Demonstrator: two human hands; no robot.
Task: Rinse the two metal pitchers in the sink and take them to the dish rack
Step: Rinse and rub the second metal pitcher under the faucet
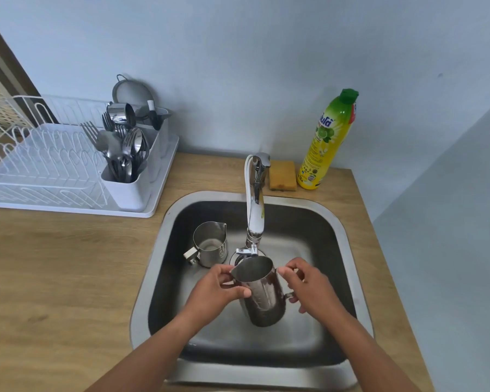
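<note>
Both hands grip one metal pitcher [262,292] over the middle of the sink [153,278], left hand [218,290] on its rim, right hand [309,287] by the handle, under the tap [255,210], while the second pitcher [211,244] stands near the basin's far left corner

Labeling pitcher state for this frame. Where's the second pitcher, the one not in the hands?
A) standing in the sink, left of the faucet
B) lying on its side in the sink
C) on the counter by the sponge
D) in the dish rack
A: the second pitcher stands upright on the floor of the sink, left of the faucet, while both hands hold the other pitcher under the spout.
</note>
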